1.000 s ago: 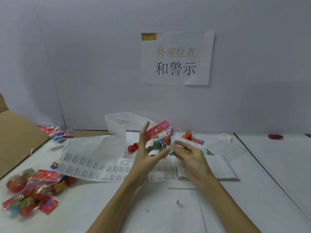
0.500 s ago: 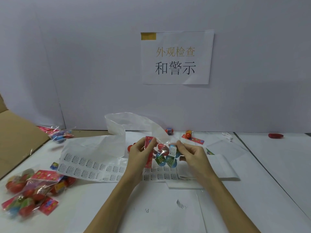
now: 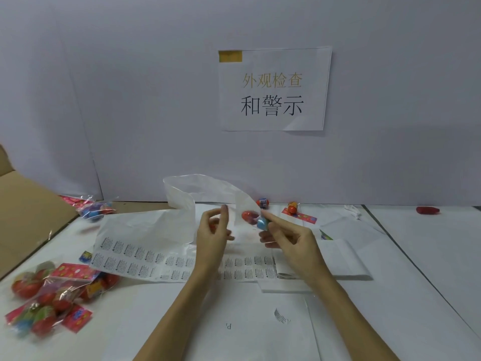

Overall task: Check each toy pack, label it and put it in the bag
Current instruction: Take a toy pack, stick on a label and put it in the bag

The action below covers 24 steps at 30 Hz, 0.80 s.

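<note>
Head view: right hand [image 3: 289,237] pinches glossy toy pack [image 3: 256,219] of round balls.

A white paper-covered table [image 3: 429,269] carries a long sheet of printed labels [image 3: 145,259], a heap of toy packs [image 3: 49,295] at its left edge, another pack [image 3: 95,209] by the cardboard [image 3: 28,212], two loose toys [image 3: 263,203] and a red object [image 3: 427,210] near the wall.

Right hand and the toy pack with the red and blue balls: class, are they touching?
Touching. The head view shows the right hand's fingertips pinching the toy pack by its blue ball, with no gap between them.
</note>
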{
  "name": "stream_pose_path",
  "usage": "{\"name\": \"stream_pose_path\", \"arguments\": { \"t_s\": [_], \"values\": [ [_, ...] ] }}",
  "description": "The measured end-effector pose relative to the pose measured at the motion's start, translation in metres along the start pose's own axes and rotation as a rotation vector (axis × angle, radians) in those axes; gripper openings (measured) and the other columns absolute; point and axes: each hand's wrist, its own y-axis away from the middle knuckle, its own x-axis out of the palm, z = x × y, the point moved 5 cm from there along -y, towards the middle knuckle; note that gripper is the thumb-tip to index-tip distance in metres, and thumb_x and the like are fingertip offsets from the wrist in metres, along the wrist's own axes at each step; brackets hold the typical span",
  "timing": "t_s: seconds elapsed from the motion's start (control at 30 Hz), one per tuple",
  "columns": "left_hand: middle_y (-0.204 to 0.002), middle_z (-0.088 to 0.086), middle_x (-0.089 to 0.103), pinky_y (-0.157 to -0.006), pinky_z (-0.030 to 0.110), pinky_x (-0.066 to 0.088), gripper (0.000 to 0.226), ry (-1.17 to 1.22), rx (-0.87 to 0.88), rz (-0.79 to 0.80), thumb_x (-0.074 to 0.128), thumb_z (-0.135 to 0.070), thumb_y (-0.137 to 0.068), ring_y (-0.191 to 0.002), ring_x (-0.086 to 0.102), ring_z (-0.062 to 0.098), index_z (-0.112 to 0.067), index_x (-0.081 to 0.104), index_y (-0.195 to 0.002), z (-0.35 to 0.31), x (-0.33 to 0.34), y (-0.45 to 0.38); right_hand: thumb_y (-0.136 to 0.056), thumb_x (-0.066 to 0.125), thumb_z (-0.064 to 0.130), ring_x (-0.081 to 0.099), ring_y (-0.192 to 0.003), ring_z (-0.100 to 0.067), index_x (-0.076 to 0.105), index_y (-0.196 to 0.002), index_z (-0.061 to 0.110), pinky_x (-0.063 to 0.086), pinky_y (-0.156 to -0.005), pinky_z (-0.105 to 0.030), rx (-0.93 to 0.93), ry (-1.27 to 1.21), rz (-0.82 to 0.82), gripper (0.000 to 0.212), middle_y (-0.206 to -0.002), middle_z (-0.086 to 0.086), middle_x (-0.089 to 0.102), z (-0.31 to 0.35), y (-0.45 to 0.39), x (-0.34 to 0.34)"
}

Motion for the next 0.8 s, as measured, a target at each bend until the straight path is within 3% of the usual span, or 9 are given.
{"name": "stream_pose_path", "arguments": {
  "t_s": [0.07,0.17,0.23,0.33,0.4,0.47,0.57,0.67,0.8],
  "values": [
    [-0.121,0.016,0.071,-0.102,0.049,0.056,0.068,0.304,-0.232,0.145,0.046,-0.066,-0.094,-0.099,0.076,0.028,-0.011,0.058,-0.134,0.003,0.01,0.002,-0.098,0.069,0.02,0.075,-0.101,-0.017,0.072,-0.131,0.028,0.061,-0.089,-0.028,-0.017,0.064,0.064,0.034,-0.118,0.002,0.077,0.0,0.0,0.003],
    [-0.115,0.018,0.076,-0.102,0.048,0.056,0.059,0.304,-0.214,0.202,0.057,-0.051,-0.098,-0.104,0.075,0.035,-0.003,0.062,-0.132,0.0,0.011,0.004,-0.098,0.071,0.014,0.073,-0.108,-0.015,0.07,-0.131,0.042,0.059,-0.096,-0.03,0.026,0.105,0.215,0.042,-0.125,0.004,0.074,-0.003,0.002,0.009],
    [-0.105,0.013,0.079,-0.1,0.053,0.056,0.041,0.17,-0.109,0.189,0.069,-0.039,-0.095,-0.098,0.077,0.033,-0.009,0.071,-0.123,0.001,0.006,0.004,-0.099,0.071,0.025,0.073,-0.112,-0.016,0.052,-0.147,0.048,0.06,-0.095,-0.034,0.043,-0.009,0.24,0.057,-0.122,0.002,0.076,0.002,0.004,0.013],
    [-0.102,0.013,0.08,-0.089,0.051,0.061,0.029,0.167,-0.082,0.249,0.08,-0.036,-0.087,-0.093,0.078,0.032,-0.019,0.079,-0.111,0.002,0.008,0.003,-0.094,0.064,0.052,0.076,-0.106,-0.02,0.03,-0.158,0.05,0.063,-0.09,-0.041,0.098,-0.058,0.093,0.073,-0.12,0.002,0.076,0.001,0.001,0.008],
    [-0.103,0.015,0.079,-0.077,0.036,0.062,0.032,0.196,-0.078,0.313,0.085,-0.037,-0.079,-0.091,0.077,0.03,-0.023,0.081,-0.108,-0.001,0.011,0.005,-0.087,0.057,0.067,0.077,-0.1,-0.02,0.056,-0.147,0.034,0.063,-0.09,-0.042,0.199,-0.003,0.015,0.068,-0.115,0.002,0.078,-0.006,0.0,0.003],
    [-0.103,0.012,0.079,-0.078,0.03,0.061,0.033,0.161,-0.06,0.343,0.086,-0.037,-0.077,-0.093,0.077,0.027,-0.026,0.081,-0.108,-0.001,0.014,0.006,-0.088,0.054,0.065,0.078,-0.09,-0.02,0.078,-0.116,0.024,0.064,-0.078,-0.032,0.248,0.052,-0.01,0.055,-0.095,0.002,0.081,-0.011,0.001,0.002],
    [-0.102,0.006,0.08,-0.078,0.026,0.058,0.035,0.122,-0.032,0.331,0.083,-0.043,-0.08,-0.094,0.076,0.02,-0.026,0.08,-0.111,-0.002,0.014,0.007,-0.094,0.056,0.054,0.079,-0.083,-0.019,0.08,-0.109,0.02,0.063,-0.068,-0.026,0.221,0.034,-0.017,0.044,-0.09,0.001,0.081,-0.01,0.001,0.002],
    [-0.093,-0.002,0.08,-0.06,0.013,0.05,0.03,0.082,-0.014,0.244,0.074,-0.056,-0.084,-0.078,0.074,0.008,-0.031,0.081,-0.099,-0.005,0.009,0.008,-0.097,0.058,0.047,0.079,-0.09,-0.02,0.077,-0.118,0.022,0.065,-0.077,-0.035,0.18,-0.001,-0.012,0.038,-0.099,-0.002,0.081,-0.01,0.0,0.002],
    [-0.1,0.002,0.081,-0.069,0.029,0.062,0.029,0.106,-0.009,0.186,0.065,-0.045,-0.095,-0.088,0.078,0.023,-0.023,0.081,-0.104,-0.003,0.007,0.005,-0.102,0.056,0.042,0.079,-0.09,-0.024,0.079,-0.114,0.012,0.062,-0.071,-0.028,0.28,-0.123,0.014,0.04,-0.101,-0.007,0.081,-0.014,0.001,0.004]
  ]
}}
